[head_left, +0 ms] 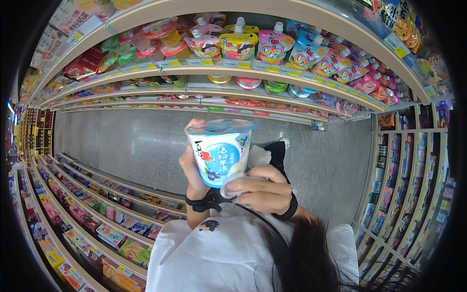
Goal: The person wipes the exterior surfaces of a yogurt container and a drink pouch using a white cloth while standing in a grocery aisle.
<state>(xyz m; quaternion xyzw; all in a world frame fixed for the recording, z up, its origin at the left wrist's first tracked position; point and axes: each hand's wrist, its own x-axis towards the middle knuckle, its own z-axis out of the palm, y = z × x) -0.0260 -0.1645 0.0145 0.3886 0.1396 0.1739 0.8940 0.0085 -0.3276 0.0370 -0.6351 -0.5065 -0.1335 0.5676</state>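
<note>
- We saw a white and blue cup [214, 152] near the middle of the frame, held up with its covered top toward the upper edge and its printed blueberries facing us.
- We saw the left grip [195, 170] closed around the cup's left side, with the fingertips showing near the rim.
- We saw the right grip [262, 191] closed on a white cloth [232, 185], which touched the cup at its lower right.
- We noticed a black wristband on each wrist, a white shirt [209, 258] at the lower centre and dark hair [311, 253] at the lower right of centre.
- Behind the cup we saw the grey floor [121, 131].
- Across the top of the frame we saw a shelf [292, 73] bearing spouted pouches [238, 46].
- We saw packets on slanting shelves at the lower left, and more packed shelves along the right edge.
</note>
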